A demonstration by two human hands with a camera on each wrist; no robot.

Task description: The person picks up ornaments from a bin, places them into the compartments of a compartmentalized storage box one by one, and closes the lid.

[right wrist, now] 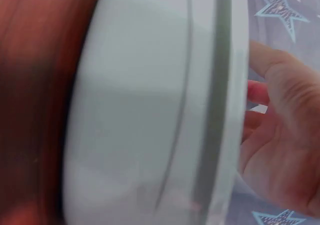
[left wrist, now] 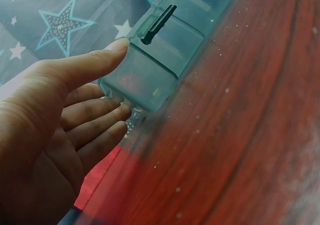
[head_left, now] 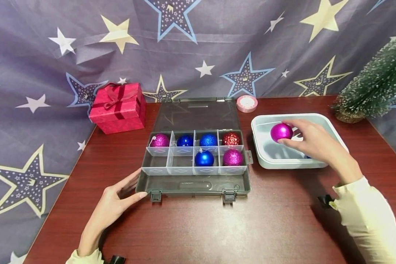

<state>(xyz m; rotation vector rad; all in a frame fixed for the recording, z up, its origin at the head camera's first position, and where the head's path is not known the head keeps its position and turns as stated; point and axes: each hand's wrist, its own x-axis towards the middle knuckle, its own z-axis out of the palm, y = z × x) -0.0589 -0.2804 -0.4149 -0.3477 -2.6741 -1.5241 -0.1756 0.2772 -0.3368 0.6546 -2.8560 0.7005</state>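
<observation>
The right hand (head_left: 311, 143) holds a magenta bauble (head_left: 281, 132) in its curled fingertips, just above the pale tray (head_left: 264, 161) at the right of the desk (head_left: 198, 227). From that hand, the compartment box (head_left: 193, 185) lies toward 9 o'clock, close beside the tray, with its long axis running left to right across the desk. Its two empty cells sit in the front row at the left, so the bauble is well apart from them, past the filled cells holding blue baubles (head_left: 204, 158) and a glittery pink one (head_left: 232, 157). The left hand (head_left: 113, 203) is open, fingers straight, thumb tip touching the box's front left corner (left wrist: 135, 80); it grips nothing. The right hand is the nearer one to the bauble.
</observation>
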